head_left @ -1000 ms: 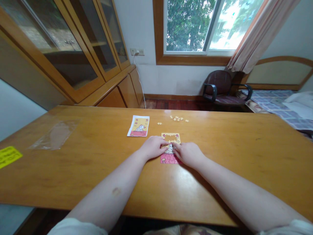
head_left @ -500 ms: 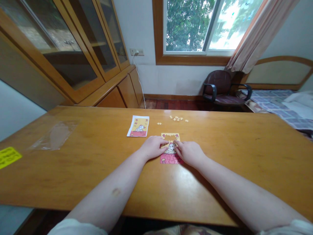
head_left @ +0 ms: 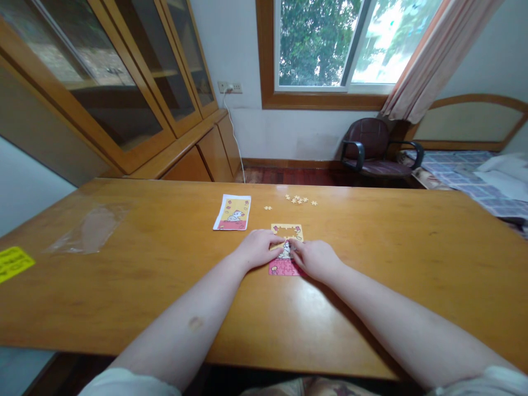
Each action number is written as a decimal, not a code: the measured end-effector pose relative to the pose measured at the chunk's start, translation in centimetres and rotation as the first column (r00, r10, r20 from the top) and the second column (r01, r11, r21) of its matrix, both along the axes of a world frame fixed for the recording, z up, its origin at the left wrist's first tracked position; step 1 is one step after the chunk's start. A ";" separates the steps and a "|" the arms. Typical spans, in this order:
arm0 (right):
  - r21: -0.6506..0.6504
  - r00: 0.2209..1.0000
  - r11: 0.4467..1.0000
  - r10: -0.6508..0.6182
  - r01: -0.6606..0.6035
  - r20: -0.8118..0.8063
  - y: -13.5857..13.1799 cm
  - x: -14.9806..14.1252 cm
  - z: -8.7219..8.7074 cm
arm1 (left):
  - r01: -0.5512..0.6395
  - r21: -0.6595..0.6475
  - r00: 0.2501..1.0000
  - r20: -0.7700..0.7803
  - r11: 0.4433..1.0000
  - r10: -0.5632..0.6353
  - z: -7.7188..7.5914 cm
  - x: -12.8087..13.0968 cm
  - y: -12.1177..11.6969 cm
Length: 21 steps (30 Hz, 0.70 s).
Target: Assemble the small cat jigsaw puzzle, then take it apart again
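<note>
A small jigsaw puzzle (head_left: 286,231), yellow above and pink below with a white animal, lies flat mid-table. My left hand (head_left: 259,247) rests on its left edge with the fingers curled and the tips pressed on the pieces. From the right, my right hand (head_left: 315,258) covers the puzzle's lower right part, its fingertips pinched together at the puzzle's middle. What those fingertips hold, if anything, is too small to see. Both hands' fingertips almost meet over the animal picture.
A printed reference card (head_left: 233,212) with the same picture lies to the left of the puzzle. Several loose pieces (head_left: 299,200) are scattered behind it. A clear plastic bag (head_left: 91,228) and a yellow note (head_left: 14,262) lie at the wooden table's (head_left: 412,242) left. A chair (head_left: 373,148) stands beyond.
Both hands stay on the puzzle. The right fingertips have shifted slightly over its middle; the view has drifted a little.
</note>
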State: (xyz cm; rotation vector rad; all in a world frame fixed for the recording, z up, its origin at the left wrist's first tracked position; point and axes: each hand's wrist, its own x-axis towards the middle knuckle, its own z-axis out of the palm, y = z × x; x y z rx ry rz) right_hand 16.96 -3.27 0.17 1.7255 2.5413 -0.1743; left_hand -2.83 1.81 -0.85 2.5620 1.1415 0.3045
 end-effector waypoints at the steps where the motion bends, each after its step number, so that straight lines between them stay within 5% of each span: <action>1: -0.002 1.000 1.000 -0.007 0.007 -0.010 0.1 0.0 -0.1 | -0.003 -0.004 1.000 0.003 1.000 0.003 0.0 0.0 0.0; 12: 0.026 0.967 0.995 -0.085 0.094 -0.242 1.6 1.2 -1.4 | -0.078 -0.115 0.986 0.135 0.990 0.094 -0.4 0.2 0.1; 17: 0.030 0.751 0.881 -0.384 0.473 -0.537 4.7 3.3 -3.2 | -0.163 -0.193 0.958 0.204 0.968 0.202 -0.5 0.0 0.6; 21: 0.050 0.665 0.833 -0.402 0.551 -0.629 7.0 4.6 -4.4 | -0.224 -0.273 0.902 0.305 0.936 0.305 -1.2 -0.2 1.4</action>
